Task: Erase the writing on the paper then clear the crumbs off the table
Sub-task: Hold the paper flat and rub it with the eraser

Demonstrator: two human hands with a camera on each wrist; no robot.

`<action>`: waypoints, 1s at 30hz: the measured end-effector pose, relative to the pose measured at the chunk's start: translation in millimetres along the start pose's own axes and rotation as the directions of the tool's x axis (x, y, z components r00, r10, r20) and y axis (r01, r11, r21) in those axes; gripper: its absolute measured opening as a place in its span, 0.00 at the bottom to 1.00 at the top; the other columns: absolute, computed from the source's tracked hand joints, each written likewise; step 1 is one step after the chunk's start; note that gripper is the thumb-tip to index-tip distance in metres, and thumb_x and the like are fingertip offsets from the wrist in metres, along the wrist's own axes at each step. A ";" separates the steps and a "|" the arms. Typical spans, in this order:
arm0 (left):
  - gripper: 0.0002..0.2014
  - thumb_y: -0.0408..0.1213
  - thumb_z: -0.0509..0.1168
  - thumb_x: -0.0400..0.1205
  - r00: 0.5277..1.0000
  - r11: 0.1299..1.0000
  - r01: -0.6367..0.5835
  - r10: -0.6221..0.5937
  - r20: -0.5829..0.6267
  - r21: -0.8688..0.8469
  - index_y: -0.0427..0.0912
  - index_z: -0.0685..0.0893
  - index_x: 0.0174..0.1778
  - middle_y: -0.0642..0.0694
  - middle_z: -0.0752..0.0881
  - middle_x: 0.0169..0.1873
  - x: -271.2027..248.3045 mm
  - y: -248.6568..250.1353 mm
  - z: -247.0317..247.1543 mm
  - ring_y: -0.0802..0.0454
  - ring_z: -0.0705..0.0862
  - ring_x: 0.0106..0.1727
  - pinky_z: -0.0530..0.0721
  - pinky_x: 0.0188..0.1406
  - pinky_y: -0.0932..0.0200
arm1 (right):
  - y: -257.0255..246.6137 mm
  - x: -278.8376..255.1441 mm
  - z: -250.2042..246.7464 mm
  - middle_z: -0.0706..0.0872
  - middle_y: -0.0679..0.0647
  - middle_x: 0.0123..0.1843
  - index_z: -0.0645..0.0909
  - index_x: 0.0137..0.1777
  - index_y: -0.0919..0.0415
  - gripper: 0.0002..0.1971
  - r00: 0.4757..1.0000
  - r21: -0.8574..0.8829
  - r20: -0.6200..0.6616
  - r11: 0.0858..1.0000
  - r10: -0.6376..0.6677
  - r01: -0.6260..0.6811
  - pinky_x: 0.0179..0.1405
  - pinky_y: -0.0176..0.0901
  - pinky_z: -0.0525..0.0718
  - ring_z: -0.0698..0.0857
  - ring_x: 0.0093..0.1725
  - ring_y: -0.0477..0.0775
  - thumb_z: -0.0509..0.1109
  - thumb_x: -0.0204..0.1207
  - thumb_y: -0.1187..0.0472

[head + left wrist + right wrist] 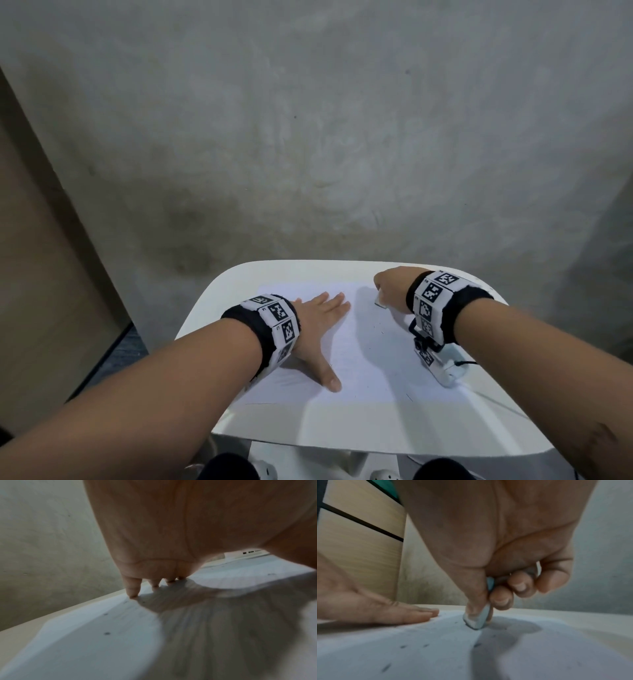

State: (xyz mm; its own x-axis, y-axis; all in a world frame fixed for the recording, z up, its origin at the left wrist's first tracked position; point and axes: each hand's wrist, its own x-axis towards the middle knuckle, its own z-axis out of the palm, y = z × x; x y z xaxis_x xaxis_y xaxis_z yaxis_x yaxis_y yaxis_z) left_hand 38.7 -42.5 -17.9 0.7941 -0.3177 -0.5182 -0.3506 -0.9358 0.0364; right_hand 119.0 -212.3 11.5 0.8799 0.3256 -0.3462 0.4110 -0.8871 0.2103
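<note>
A white sheet of paper (359,363) lies flat on the small white table (346,431). My left hand (320,329) presses on the sheet's left half with straight, spread fingers (133,588). My right hand (388,287) sits over the sheet's far right part and pinches a small white eraser (478,618) between thumb and fingers, its lower edge touching the paper. Dark eraser crumbs (403,646) are scattered on the sheet near both hands. No writing shows clearly on the paper.
The table has rounded corners and stands against a grey concrete wall (325,137). A wooden cabinet (30,274) stands to the left. A thin black cable (467,362) runs from my right wrist camera over the table's right side.
</note>
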 end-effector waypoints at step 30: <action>0.68 0.72 0.72 0.64 0.999 0.999 0.044 -0.044 0.012 -0.022 0.53 0.28 0.82 0.53 0.26 0.81 0.2 -11.2 5.2 0.50 0.29 0.83 0.43 0.81 0.33 | -61.3 -28.3 -6.1 0.85 0.55 0.63 0.78 0.69 0.59 0.17 0.944 -0.071 0.104 0.945 -0.313 0.321 0.48 0.41 0.72 0.83 0.62 0.58 0.64 0.82 0.61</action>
State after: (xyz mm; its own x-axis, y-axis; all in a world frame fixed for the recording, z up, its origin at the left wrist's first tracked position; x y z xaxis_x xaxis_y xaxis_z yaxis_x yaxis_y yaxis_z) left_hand 40.2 -31.3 -22.8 0.8028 -0.2746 -0.5292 -0.3045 -0.9520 0.0320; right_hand 70.4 -165.1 13.9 0.6774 0.5504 -0.4881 0.6871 -0.7103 0.1526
